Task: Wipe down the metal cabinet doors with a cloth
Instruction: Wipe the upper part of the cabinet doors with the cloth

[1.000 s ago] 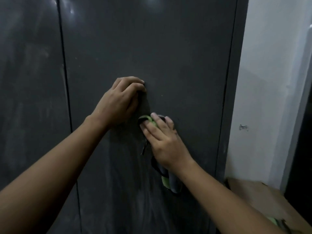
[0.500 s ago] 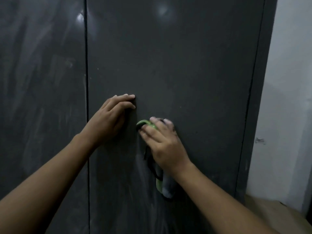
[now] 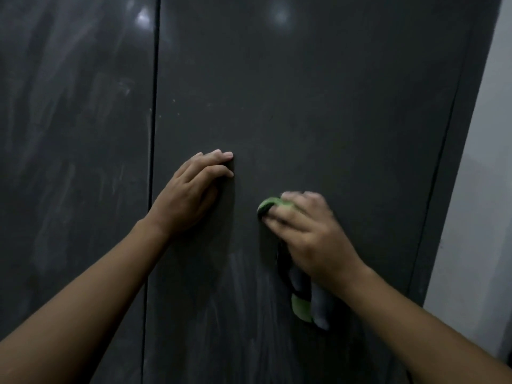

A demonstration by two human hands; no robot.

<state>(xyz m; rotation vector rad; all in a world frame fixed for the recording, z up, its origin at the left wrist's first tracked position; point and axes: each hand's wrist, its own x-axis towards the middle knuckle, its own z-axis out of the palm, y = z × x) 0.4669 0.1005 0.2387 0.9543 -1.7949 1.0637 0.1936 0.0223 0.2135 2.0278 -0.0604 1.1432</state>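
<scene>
Though blurred, cloth (image 3: 302, 308) seemingly in hand (image 3: 310, 234).

On your right, a plain pale wall (image 3: 483, 206) runs down the edge of the view from top to bottom. You see it grey-white in the dim light, brighter toward the top and shaded lower down near the bottom corner.
</scene>
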